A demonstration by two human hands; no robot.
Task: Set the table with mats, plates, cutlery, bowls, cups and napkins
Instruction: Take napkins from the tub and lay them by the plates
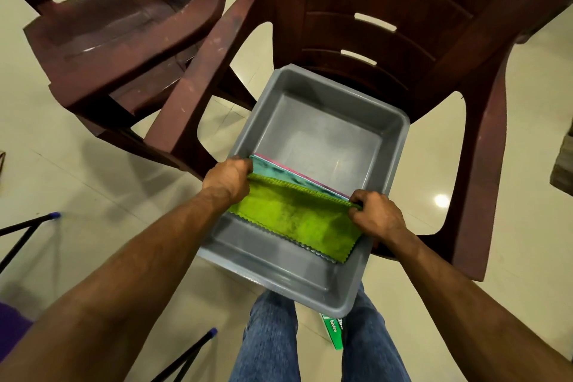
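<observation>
A second brown chair (124,40) is seen at far left. The left hand (228,178) is clamped on the left end of a stack of napkins (297,217), green on top, held inside the grey tub (279,276) on a brown chair (403,40). The right end is pinched by the right hand (376,215).

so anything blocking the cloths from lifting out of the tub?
Nothing visible. Both hands, left and right, already grip the green cloth stack's folded edge; the tub is open-topped and otherwise empty.
</observation>
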